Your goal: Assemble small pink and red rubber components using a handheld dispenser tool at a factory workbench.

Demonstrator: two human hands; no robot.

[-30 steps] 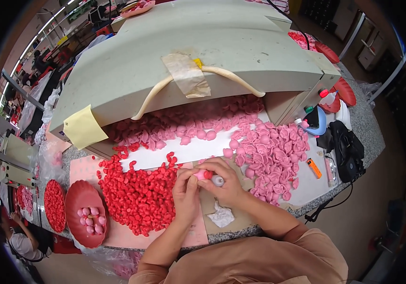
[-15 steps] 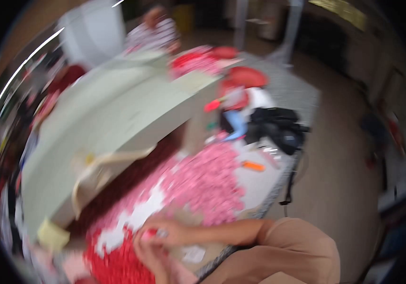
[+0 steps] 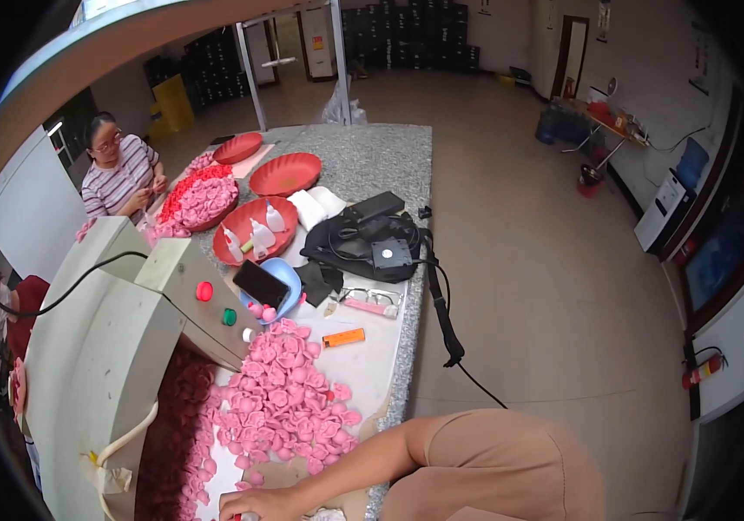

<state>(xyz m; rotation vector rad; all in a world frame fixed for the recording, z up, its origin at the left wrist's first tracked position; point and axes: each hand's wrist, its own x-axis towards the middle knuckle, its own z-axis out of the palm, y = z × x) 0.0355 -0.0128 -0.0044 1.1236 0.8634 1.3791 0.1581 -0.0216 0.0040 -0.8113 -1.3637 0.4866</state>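
My right hand [image 3: 257, 504] is at the lower edge, partly cut off, its forearm crossing in from the right under a tan sleeve. Its fingers are curled, and a small bit of white and red shows beneath them; I cannot make out what it is. Just beyond the hand spreads a large heap of pink flower-shaped pieces [image 3: 289, 395] on a white-covered tabletop. Some of the pieces lie in shadow under the pale green machine housing on the left. My left hand is out of view.
The pale housing [image 3: 77, 347] carries red [image 3: 204, 291] and green buttons [image 3: 230, 317]. Beyond lie an orange box cutter [image 3: 343, 338], a blue dish [image 3: 292, 276] with a phone [image 3: 261, 285], red trays [image 3: 286, 174], and a black bag [image 3: 363, 243] with a hanging strap. A co-worker [image 3: 125, 174] sits far left.
The view has swung up and to the right and is sharper now. My hands, earlier together around something small, have shifted to the lower edge; the left hand and red heap have left view.
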